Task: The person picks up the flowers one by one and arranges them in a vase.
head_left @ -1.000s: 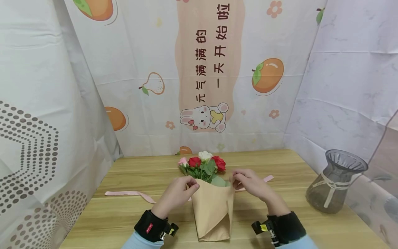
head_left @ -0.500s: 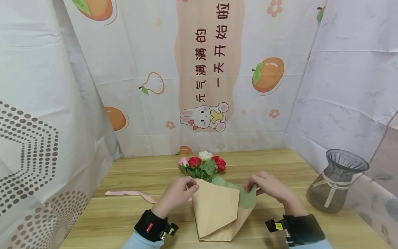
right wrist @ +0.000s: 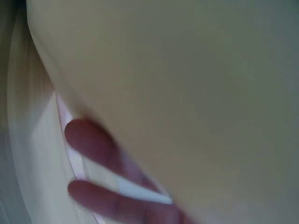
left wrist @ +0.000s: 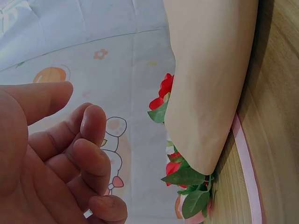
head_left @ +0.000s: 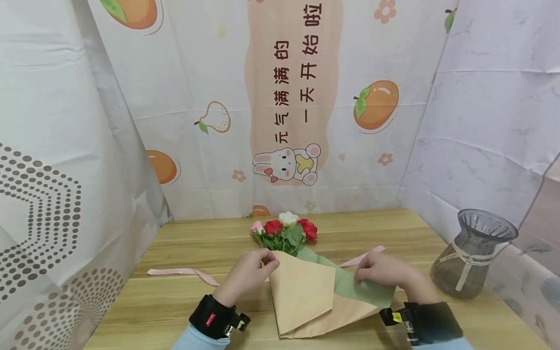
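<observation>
A bouquet of red, white and pink roses (head_left: pixel 286 230) lies at the table's middle, its stems inside brown wrapping paper (head_left: pixel 304 291) with a green inner side. My left hand (head_left: pixel 250 269) is beside the paper's upper left corner, overlapping it in the head view. In the left wrist view, that hand's fingers are loosely bent, holding nothing, with a gap to the paper. Over the green side of the spread right flap (head_left: pixel 363 294) rests my right hand (head_left: pixel 385 269). Two fairly straight fingers (right wrist: pixel 91 140) stick out past the paper's edge in the right wrist view; the paper hides the rest.
A pink ribbon (head_left: pixel 183 271) runs crosswise under the bouquet, its other end showing near my right hand. At the right stands a grey glass vase (head_left: pixel 468 262) with cord tied round its neck. A printed curtain (head_left: pixel 183 160) hangs behind the wooden table (head_left: pixel 210 233).
My right hand has moved rightward, and the paper's right side has unfolded outward, uncovering the green inside. My left hand and the roses have stayed where they were.
</observation>
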The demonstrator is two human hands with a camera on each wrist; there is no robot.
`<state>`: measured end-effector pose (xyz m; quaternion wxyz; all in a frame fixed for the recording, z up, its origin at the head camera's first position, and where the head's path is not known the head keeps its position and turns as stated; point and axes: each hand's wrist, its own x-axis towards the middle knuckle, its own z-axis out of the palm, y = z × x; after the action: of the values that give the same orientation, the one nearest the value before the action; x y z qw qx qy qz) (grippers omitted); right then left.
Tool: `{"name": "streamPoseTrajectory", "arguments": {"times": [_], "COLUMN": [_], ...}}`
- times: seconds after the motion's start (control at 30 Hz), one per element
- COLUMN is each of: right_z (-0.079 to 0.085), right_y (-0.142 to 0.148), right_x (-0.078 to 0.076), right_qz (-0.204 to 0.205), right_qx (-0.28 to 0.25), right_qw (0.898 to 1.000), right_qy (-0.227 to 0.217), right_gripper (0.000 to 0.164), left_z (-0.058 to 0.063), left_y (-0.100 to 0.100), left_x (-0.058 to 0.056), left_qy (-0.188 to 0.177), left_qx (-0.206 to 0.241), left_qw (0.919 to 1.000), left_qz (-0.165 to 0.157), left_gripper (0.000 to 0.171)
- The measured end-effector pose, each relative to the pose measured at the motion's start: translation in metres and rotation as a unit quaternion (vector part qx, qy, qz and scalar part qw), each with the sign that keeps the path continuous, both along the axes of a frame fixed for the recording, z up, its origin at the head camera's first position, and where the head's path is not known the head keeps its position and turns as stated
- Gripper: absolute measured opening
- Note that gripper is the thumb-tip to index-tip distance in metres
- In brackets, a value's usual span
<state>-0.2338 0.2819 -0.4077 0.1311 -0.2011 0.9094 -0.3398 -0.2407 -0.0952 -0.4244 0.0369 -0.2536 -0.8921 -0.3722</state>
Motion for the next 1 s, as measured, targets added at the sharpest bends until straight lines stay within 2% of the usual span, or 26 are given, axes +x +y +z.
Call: {"name": "streamPoseTrajectory", "arguments": {"times": [0.13,0.23,0.33,0.47,0.6,0.8,1.0], "right_z": [-0.007,-0.014,-0.018,-0.020,-0.020,-0.010,0.010], "right_y": [0.002,0.005,0.007,0.010,0.012,0.021,0.031], "right_x": [-0.002,-0.005,-0.007,-0.006,-0.005,-0.002,0.004], "right_qz": [0.028,0.050,0.069,0.073,0.067,0.048,0.026], "right_qx": [0.042,0.049,0.040,0.029,0.017,0.009,0.001], "right_qw": [0.999,0.997,0.996,0.996,0.997,0.998,0.999], "right_qy": [0.000,-0.012,-0.030,-0.041,-0.047,-0.044,0.023], "right_gripper": [0.012,0.012,0.014,0.014,0.014,0.021,0.021], "left_z": [-0.002,-0.002,-0.001,0.001,0.003,0.011,0.020], "left_y": [-0.001,-0.003,-0.007,-0.012,-0.017,-0.025,-0.028], "left_x": [-0.001,-0.003,-0.003,-0.004,-0.005,-0.007,-0.005], "left_qy": [-0.001,-0.006,-0.020,-0.033,-0.023,-0.003,0.002], "left_qx": [-0.001,0.001,0.008,0.019,0.019,0.030,0.051], "left_qw": [1.0000,1.0000,0.9997,0.9992,0.9995,0.9989,0.9969], "left_qz": [0.001,0.003,0.009,0.012,0.011,0.035,0.060], "left_gripper": [0.012,0.013,0.015,0.017,0.019,0.014,0.013]}}
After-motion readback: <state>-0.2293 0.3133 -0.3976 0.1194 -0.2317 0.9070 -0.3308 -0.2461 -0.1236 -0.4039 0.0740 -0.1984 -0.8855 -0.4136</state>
